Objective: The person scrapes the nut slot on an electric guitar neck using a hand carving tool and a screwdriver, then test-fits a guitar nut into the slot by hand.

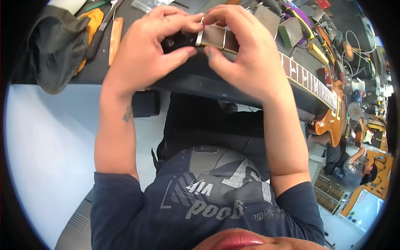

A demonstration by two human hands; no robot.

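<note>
An electric guitar lies along the bench edge, its glossy amber-brown body [330,125] at the right and its fretted neck [306,77] running leftward beneath my hands. My left hand [146,46] curls around the black headstock [183,41], with fingertips and thumb on either side of the pale nut [199,38]. My right hand [250,50] bridges the neck by the first frets, its thumb at the near edge and its fingers at the far edge. Between the fingertips above the nut is a small pale thing, too small to make out. My palms hide part of the headstock and neck.
A dark cloth bag [56,46], a wooden strip [116,39] and a long dark-handled tool [98,41] lie left on the bench. Metal blocks [266,18] and yellow-black hand tools [296,18] crowd the right. Another person [354,168] is at far right, beside a pegboard [381,177].
</note>
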